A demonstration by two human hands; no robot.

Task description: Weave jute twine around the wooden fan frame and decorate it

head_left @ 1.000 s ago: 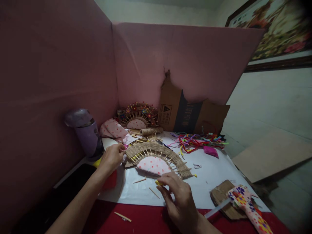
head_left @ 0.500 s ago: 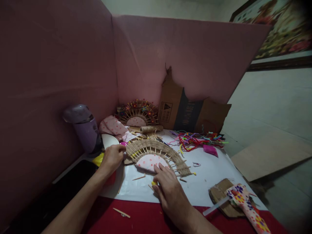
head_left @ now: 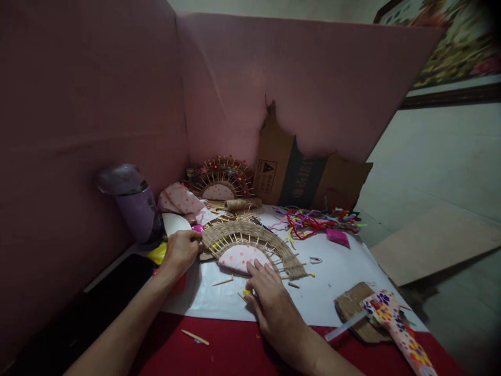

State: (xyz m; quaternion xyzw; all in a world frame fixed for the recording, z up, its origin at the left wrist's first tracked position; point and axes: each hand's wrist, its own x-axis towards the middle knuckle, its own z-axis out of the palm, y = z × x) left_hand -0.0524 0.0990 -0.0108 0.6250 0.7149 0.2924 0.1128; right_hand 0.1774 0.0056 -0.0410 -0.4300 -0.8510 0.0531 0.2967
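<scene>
Where the woven fan [head_left: 282, 249] lies: on the white sheet [head_left: 215, 303], its left end at the left hand [head_left: 181, 252].
Left hand: thumb and fingertips pinched on that end.
Right hand [head_left: 272, 300]: a yellow bit [head_left: 247, 292] pinched by thumb and forefinger, other fingers spread by the dotted cloth [head_left: 238, 257].
Flower-patterned tool [head_left: 385, 308]: on brown cardboard [head_left: 353, 296], right.

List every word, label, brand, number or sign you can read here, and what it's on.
Warning triangle, on the cardboard sheet: the only recognisable sign.
Characters under the triangle: too small to read.
Lettering on the cardboard's dark band: too blurred to read.
No word, brand or number can be made out anywhere.
</scene>
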